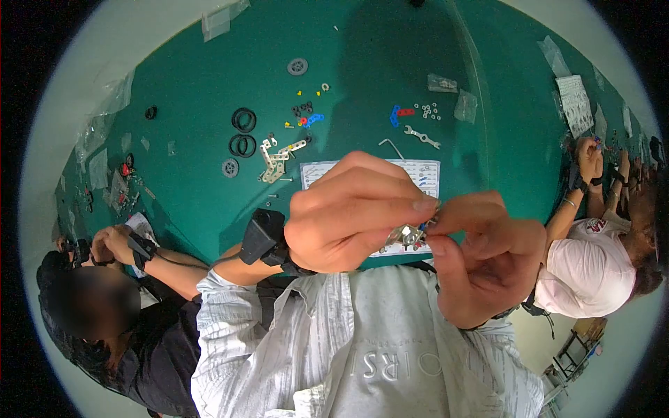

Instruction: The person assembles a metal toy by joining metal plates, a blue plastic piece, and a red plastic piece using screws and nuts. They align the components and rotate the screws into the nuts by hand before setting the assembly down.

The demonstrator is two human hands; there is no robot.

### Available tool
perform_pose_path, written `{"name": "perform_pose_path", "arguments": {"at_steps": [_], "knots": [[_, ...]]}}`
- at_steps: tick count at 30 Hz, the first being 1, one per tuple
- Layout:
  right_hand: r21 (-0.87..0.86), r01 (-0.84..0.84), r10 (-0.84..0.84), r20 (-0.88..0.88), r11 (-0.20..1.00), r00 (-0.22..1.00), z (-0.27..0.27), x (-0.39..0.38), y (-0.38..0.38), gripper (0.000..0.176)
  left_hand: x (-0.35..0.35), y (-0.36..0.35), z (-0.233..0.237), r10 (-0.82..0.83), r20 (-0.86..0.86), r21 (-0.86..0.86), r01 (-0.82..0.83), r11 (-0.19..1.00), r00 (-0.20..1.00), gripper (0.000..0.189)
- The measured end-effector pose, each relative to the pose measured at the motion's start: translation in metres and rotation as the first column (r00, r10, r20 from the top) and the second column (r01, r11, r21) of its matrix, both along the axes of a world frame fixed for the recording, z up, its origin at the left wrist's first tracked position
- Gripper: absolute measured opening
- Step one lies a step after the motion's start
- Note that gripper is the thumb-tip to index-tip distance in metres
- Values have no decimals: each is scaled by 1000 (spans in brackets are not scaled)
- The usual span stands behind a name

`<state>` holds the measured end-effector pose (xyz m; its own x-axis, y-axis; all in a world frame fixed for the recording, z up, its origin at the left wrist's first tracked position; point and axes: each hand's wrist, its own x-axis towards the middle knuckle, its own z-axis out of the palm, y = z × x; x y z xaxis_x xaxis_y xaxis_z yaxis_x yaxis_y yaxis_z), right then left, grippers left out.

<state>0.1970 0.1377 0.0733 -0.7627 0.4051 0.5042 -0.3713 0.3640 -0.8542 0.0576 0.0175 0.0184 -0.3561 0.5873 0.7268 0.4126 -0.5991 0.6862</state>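
Close in front of my chest, a small assembly of shiny metal pieces (405,236) with blue and red bits sits between my two hands. My left hand (352,216) is closed, its thumb and fingers pinching the assembly from the left and above. From the right, thumb and index finger of my right hand (488,254) pinch its other end; the exact part under those fingertips is hidden. Behind the hands lies a printed instruction sheet (425,171), partly covered by them. Just beyond its upper edge is a hex key (392,148), with an open-ended wrench (422,137) farther right.
On the green table (369,83) are black rubber rings (243,120), grey wheels (297,67), cream perforated strips (273,164), blue and red brackets (396,115), several nuts (426,110) and plastic bags (442,83). One person (104,306) works at left, another (592,258) at right.
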Motion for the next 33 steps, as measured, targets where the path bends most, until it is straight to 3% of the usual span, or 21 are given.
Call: {"name": "perform_pose_path", "arguments": {"at_steps": [2,4,5,7,10,13,16,22,33], "knots": [[7,-13,13,9,1000,1000,0,0,1,37,-8,-1,0,-19,-132,-1,19,1000,991,22],[-75,-11,10,-16,997,1000,-2,0,-2,36,-8,-2,3,-24,-113,0,24,1000,993,22],[-212,-31,34,12,977,999,-1,0,-3,36,-8,-3,5,-27,-105,1,27,1000,994,23],[-477,-53,93,62,878,994,3,2,-5,36,-8,-1,6,-14,-124,14,16,1000,992,23],[-629,-135,236,79,765,969,-4,3,7,37,-7,1,2,20,-148,44,-14,999,989,24],[-792,-95,320,131,603,939,0,1,12,39,-5,4,2,65,-210,65,-52,997,976,26],[-853,-75,373,146,517,916,-1,2,16,39,-8,4,2,71,-254,57,-59,997,964,27],[-890,-25,384,171,456,908,1,2,21,42,-8,5,3,23,-235,-14,-27,1000,972,23],[-804,-4,389,283,594,877,-2,5,35,41,-10,5,5,-15,-237,-129,-16,992,971,28]]}}
